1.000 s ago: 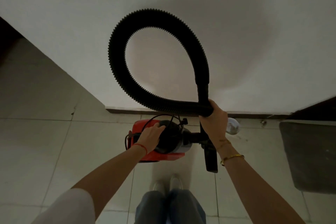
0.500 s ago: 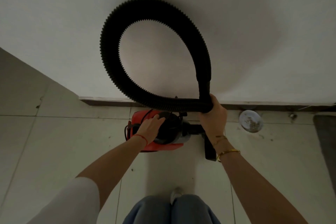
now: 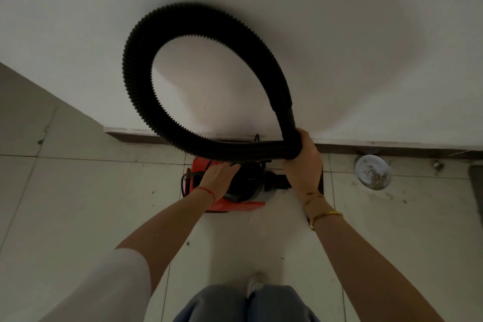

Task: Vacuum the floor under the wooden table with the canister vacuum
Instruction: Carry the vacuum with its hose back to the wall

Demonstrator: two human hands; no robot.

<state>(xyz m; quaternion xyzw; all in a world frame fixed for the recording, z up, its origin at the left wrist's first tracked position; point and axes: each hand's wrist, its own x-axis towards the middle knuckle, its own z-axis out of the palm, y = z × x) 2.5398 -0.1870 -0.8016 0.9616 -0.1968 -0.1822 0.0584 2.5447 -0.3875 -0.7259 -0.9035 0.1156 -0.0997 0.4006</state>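
A plain white wall (image 3: 366,34), smooth and matt, filled the upper half of the view and met the floor along a dark skirting strip (image 3: 392,150). The floor of large pale glazed tiles (image 3: 78,204), divided by thin grout lines, carried scattered dark specks. Against the wall rose a black corrugated plastic hose (image 3: 136,91), ribbed along its length and bent into one wide teardrop loop; its end passed into a smooth black rigid cuff (image 3: 283,112). The right hand (image 3: 303,165) gripped the hose where the loop crossed itself, fingers curled round both the cuff and the ribbed run beneath it. Below the loop, on the tiles just before the skirting, stood the small canister vacuum with an orange-red plastic base and a rounded glossy black top (image 3: 235,204). A thin black cable (image 3: 187,178) looped at its left side. The left hand (image 3: 218,178) rested on the black top with the fingers extended and only slightly bent, grasping nothing visible. To the right, near the skirting and well apart from the vacuum, lay a shallow round pale dish holding brownish granules (image 3: 372,171). The right wrist bore a narrow gold bangle (image 3: 326,215); the left wrist bore a thin red thread (image 3: 207,191).
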